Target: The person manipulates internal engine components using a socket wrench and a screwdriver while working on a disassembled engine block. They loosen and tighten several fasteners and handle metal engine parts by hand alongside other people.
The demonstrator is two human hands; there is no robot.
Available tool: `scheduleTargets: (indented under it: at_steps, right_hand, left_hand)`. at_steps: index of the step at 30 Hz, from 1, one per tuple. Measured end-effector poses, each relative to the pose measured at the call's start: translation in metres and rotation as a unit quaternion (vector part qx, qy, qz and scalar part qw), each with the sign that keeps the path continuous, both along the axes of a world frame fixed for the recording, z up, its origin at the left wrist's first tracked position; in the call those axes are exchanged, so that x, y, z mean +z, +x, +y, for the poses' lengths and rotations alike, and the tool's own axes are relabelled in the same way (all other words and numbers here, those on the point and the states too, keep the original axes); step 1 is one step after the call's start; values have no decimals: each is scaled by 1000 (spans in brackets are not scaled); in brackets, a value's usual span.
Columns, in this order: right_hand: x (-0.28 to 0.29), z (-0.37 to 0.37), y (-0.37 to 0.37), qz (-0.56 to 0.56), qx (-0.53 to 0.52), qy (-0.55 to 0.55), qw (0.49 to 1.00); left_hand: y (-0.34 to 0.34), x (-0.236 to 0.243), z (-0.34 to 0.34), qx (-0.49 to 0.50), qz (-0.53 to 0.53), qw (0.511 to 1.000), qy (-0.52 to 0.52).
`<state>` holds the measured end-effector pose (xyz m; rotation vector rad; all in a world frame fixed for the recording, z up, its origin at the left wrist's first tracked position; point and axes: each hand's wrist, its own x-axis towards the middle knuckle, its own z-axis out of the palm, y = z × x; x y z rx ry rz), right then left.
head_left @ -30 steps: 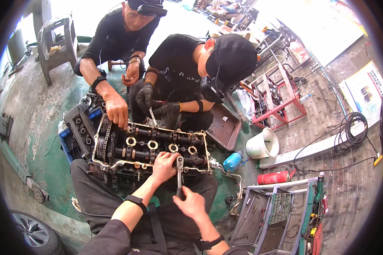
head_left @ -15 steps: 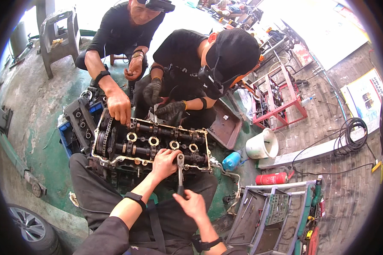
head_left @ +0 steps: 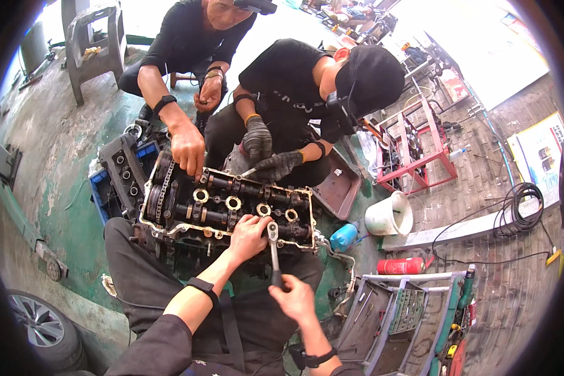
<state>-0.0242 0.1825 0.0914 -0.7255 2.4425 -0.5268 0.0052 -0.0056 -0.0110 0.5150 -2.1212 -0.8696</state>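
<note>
Floor (head_left: 75,250) worn green, paving (head_left: 507,294) at right, opened engine (head_left: 225,213), right grip (head_left: 296,299) around ratchet (head_left: 274,247), left grip (head_left: 249,238) alongside, hold unclear

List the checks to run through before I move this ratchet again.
1. Right hand on the ratchet handle: ok.
2. Left hand at the ratchet's head end: ok.
3. Ratchet seated on a fastener: cannot tell; underside hidden.
4. Engine clear of others' hands: not ok; a co-worker's bare hand reaches its far left corner.
5. Other co-worker's wrench apart from the ratchet: ok.
6. Own hands gloved: not ok; both bare.
</note>
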Motion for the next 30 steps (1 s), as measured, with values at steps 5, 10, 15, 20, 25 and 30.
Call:
scheduleTargets:
  at_steps: [5, 10, 15, 20, 25, 30]
  right_hand:
    - [10, 3, -46, 162, -7, -18, 987]
    - [5, 2, -34, 22, 59, 36, 997]
    - [-11, -41, 35, -116, 57, 0, 992]
    - [-26, -54, 51, -188, 15, -59, 980]
    - [-28, -6, 12, -379, -58, -140, 913]
    - [-1, 26, -43, -245, -58, -131, 959]
  left_hand:
    - [-1, 2, -1, -8, 9, 1000, -3]
    - [-4, 0, 1, -10, -2, 1000, -2]
    - [0, 0, -1, 5, 0, 1000, -3]
    - [-5, -6, -1, -5, 10, 1000, -14]
    - [-4, -2, 1, 1, 15, 1000, -8]
    - [1, 3, -1, 6, -2, 1000, -10]
